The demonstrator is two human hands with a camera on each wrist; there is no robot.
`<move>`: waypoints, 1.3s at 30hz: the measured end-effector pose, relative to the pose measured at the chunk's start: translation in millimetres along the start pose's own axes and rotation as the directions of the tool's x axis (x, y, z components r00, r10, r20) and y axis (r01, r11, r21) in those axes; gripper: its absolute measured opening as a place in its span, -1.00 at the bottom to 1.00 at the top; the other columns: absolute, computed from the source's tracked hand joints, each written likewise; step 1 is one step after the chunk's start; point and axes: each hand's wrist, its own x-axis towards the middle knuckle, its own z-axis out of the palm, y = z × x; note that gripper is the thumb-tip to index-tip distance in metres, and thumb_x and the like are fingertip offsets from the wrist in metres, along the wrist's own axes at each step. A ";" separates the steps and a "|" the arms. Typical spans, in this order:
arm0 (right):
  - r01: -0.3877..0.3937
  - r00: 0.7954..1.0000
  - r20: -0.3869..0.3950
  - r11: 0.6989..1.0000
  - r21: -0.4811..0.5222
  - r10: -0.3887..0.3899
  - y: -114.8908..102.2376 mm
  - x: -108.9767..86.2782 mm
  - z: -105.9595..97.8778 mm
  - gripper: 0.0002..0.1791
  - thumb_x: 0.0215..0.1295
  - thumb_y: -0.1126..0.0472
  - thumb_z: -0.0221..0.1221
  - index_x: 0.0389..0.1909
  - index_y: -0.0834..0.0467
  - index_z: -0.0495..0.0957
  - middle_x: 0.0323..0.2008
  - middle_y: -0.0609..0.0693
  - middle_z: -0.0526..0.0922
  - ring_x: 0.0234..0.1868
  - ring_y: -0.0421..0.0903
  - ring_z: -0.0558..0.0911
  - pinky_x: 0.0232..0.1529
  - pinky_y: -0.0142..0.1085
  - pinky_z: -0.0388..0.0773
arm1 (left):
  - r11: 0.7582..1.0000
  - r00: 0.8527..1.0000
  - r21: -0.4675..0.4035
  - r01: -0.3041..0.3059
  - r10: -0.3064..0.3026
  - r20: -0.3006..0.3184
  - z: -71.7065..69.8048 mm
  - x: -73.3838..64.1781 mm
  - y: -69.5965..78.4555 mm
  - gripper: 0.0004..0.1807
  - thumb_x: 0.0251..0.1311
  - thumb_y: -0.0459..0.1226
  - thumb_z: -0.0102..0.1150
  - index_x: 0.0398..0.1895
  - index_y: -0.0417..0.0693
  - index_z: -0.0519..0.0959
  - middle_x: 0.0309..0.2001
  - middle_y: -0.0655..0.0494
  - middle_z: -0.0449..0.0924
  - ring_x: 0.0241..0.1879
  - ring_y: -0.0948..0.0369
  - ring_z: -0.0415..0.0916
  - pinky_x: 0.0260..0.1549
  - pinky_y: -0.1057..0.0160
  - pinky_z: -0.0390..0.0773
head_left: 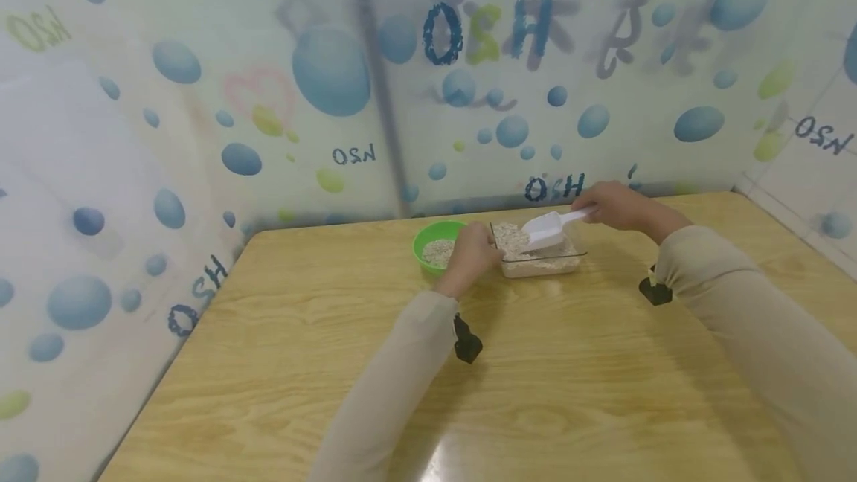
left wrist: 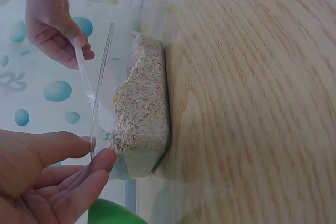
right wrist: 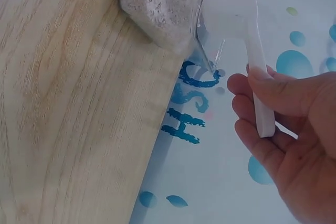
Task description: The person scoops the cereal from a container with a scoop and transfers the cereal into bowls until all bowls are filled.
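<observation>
I have the right hand [head_left: 612, 205] gripping the handle of a white plastic scoop [head_left: 545, 229], its head down at the pale dry flakes [head_left: 512, 240]. My left hand [head_left: 474, 248] pinches the rim of the clear rectangular plastic tub [head_left: 538, 268] containing them. A hard shove with the scoop could skid the tub along the wood-grain surface [head_left: 301, 333] into the round green bowl [head_left: 419, 250] just beside it; overfilling or tilting the scoop could scatter flakes.

wood-grain table [head_left: 301, 363] | standing near its far edge: green bowl [head_left: 437, 231] | clear container [head_left: 541, 269], just right of bowl
</observation>
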 end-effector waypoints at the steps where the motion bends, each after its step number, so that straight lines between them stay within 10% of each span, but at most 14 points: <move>1: -0.007 1.000 0.001 1.000 0.003 0.007 -0.6 0.1 0.4 -0.73 0.18 0.48 0.07 -0.10 0.50 0.49 -0.13 0.40 0.53 -0.08 0.33 0.47 -0.10 0.10 0.42 | 1.000 1.000 0.001 -0.001 0.001 0.002 0.6 0.4 -0.2 -0.40 0.04 -0.42 0.21 -0.87 -0.03 -0.01 -0.78 0.22 -0.16 -0.78 0.32 -0.16 -0.76 0.43 0.04; 25: 0.019 0.997 -0.068 1.000 -0.009 -0.020 -6.1 13.7 20.0 -0.77 0.14 0.50 0.11 -0.16 0.46 0.54 -0.19 0.33 0.58 -0.13 0.26 0.52 -0.11 0.06 0.43 | 0.997 0.999 0.065 -0.052 0.052 0.002 -2.3 3.5 0.0 -0.41 0.06 -0.41 0.21 -0.87 -0.05 0.01 -0.78 0.22 -0.13 -0.79 0.33 -0.11 -0.75 0.44 0.06; 39: -0.019 0.996 -0.088 0.998 0.066 0.025 -0.4 2.9 30.2 -0.72 0.20 0.47 0.07 -0.06 0.46 0.50 -0.10 0.36 0.54 -0.06 0.29 0.49 -0.08 0.09 0.41 | 0.998 0.999 -0.044 -0.033 0.033 0.010 2.3 -1.3 -7.8 -0.40 0.08 -0.36 0.23 -0.86 -0.04 0.01 -0.76 0.21 -0.15 -0.77 0.30 -0.14 -0.74 0.41 0.08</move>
